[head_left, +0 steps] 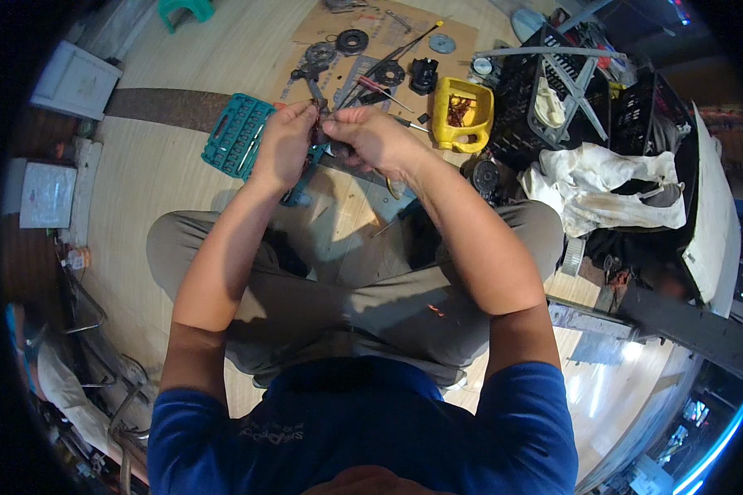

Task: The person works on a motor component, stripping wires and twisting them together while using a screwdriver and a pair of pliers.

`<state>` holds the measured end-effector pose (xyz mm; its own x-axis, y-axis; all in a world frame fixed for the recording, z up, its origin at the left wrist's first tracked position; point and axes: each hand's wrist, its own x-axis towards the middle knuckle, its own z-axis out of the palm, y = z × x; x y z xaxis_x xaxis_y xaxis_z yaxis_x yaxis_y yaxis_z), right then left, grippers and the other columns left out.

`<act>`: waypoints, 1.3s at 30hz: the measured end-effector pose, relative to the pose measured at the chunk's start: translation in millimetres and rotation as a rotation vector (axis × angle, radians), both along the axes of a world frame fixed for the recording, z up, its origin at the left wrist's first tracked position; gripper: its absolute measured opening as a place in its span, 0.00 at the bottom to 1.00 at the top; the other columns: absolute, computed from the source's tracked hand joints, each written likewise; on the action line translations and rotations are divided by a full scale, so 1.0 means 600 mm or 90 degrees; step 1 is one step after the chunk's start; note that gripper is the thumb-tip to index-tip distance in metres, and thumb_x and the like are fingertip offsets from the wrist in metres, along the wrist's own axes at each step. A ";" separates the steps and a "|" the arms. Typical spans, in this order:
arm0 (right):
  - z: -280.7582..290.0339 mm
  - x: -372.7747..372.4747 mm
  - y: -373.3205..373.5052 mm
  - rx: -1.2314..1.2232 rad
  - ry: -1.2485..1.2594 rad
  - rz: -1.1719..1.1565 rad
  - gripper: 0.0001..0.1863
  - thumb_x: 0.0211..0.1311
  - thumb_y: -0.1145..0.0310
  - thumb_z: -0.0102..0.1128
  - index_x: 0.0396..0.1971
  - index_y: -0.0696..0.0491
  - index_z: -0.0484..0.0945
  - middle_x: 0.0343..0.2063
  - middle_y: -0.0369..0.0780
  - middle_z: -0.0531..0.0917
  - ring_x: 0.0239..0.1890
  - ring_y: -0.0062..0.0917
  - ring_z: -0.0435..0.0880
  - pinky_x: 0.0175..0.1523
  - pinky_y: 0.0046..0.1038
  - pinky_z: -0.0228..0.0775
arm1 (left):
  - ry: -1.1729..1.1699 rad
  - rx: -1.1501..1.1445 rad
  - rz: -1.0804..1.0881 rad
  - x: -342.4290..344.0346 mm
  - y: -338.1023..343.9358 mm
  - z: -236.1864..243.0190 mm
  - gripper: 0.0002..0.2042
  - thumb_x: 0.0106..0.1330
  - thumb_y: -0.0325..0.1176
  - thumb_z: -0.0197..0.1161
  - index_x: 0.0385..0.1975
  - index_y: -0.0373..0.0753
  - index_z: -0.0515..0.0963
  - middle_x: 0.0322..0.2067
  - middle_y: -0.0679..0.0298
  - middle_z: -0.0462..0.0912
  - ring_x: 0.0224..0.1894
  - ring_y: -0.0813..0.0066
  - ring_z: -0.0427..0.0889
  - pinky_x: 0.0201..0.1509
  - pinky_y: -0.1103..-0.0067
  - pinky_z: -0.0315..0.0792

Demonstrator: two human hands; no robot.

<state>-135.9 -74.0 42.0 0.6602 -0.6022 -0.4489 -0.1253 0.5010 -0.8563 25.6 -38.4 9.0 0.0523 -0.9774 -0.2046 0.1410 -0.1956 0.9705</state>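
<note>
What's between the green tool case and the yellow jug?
In the head view, the left hand and right hand show between the green tool case and yellow jug; a red-handled screwdriver lies beyond the right hand.

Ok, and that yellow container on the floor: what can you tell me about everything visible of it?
The yellow container looks like a plastic jug, cut open along one side. It lies with that opening upward, a moulded handle at its nearer end. Tangled copper-coloured bits sit inside. It rests to the left of a black crate; contact with it is unclear. Neither the left hand nor the right hand touches it.
</note>
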 end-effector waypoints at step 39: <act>-0.011 -0.003 -0.001 -0.091 0.017 -0.013 0.10 0.68 0.65 0.53 0.31 0.52 0.80 0.19 0.27 0.73 0.19 0.10 0.65 0.22 0.15 0.56 | 0.159 -0.031 0.026 -0.012 -0.002 0.023 0.11 0.71 0.31 0.47 0.43 0.30 0.74 0.33 0.60 0.81 0.32 0.79 0.77 0.36 0.84 0.70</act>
<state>-137.5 -74.9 35.1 0.6362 -0.6744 -0.3747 -0.1393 0.3773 -0.9156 18.7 -39.8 22.9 0.0451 -0.9846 -0.1690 0.3843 -0.1390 0.9127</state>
